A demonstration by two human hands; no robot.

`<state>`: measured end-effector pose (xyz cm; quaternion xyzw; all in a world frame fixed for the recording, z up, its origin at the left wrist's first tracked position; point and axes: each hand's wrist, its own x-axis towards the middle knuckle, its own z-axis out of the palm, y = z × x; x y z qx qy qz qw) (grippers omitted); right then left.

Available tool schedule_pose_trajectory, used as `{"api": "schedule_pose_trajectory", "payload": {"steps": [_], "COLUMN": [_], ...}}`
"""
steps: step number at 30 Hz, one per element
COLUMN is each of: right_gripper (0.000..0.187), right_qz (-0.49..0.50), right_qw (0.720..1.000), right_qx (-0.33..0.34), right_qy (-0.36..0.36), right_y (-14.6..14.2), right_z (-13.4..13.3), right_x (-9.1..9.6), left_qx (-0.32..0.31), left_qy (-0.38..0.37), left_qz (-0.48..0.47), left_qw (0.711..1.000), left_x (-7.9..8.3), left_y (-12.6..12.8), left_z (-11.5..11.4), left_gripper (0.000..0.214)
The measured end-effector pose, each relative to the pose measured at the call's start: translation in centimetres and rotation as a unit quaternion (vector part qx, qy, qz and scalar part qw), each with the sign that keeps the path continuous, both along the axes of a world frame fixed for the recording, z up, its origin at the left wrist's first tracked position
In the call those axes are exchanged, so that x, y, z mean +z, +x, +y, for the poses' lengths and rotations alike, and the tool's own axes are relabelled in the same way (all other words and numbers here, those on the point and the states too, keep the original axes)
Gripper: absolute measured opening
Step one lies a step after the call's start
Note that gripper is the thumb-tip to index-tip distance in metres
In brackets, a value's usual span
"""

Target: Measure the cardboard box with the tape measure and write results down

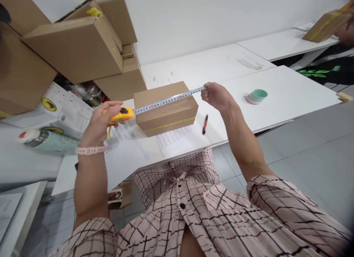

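My left hand is closed around the yellow case of a tape measure. From the case a white metal blade runs up to the right, stretched above the top of a closed cardboard box. The blade's far end is pinched in the fingers of my right hand, just past the box's right end. Yellow tape runs along the box's front side. Whether the blade touches the box, I cannot tell. Printed sheets lie partly under and in front of the box.
A red and black pen and a green cup on a pink base stand to the right on the white table. Large cardboard boxes are stacked at left, near a mint bottle. Another person holds a taped box at far right.
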<state>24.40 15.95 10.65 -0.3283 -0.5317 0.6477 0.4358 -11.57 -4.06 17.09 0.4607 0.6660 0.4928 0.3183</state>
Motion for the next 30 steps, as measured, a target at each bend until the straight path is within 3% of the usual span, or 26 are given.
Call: {"api": "schedule_pose_trajectory", "payload": {"steps": [4, 9, 14, 22, 27, 30], "right_gripper": [0.027, 0.027, 0.025, 0.021, 0.022, 0.022], "right_qz": [-0.03, -0.131, -0.199, -0.276, -0.277, -0.292], "right_qw": [0.999, 0.988, 0.968, 0.952, 0.953, 0.949], "right_qx": [-0.031, -0.018, -0.013, -0.035, -0.03, -0.04], "right_qy": [-0.007, 0.085, 0.155, 0.129, 0.116, 0.115], "right_y": [-2.2, -3.9, -4.4, -4.8, -5.0, -5.3], "right_z": [5.0, 4.7, 3.4, 2.4, 2.4, 2.4], "right_x": [-2.8, -4.7, -3.4, -0.8, -0.3, -0.1], "left_qx": [0.004, -0.03, -0.073, -0.103, -0.112, -0.105], "left_qy": [-0.095, -0.159, -0.141, -0.139, -0.139, -0.12], "left_qz": [0.002, -0.021, -0.01, -0.018, -0.018, -0.005], "left_qw": [0.996, 0.987, 0.987, 0.985, 0.984, 0.987], "left_x": [0.0, -2.0, -2.4, -2.4, -2.7, -1.9], "left_y": [-5.2, -7.5, -7.4, -7.9, -7.9, -7.4], "left_z": [3.9, 6.2, 6.9, 6.8, 6.7, 6.3], "left_gripper": [0.04, 0.043, 0.04, 0.043, 0.042, 0.038]}}
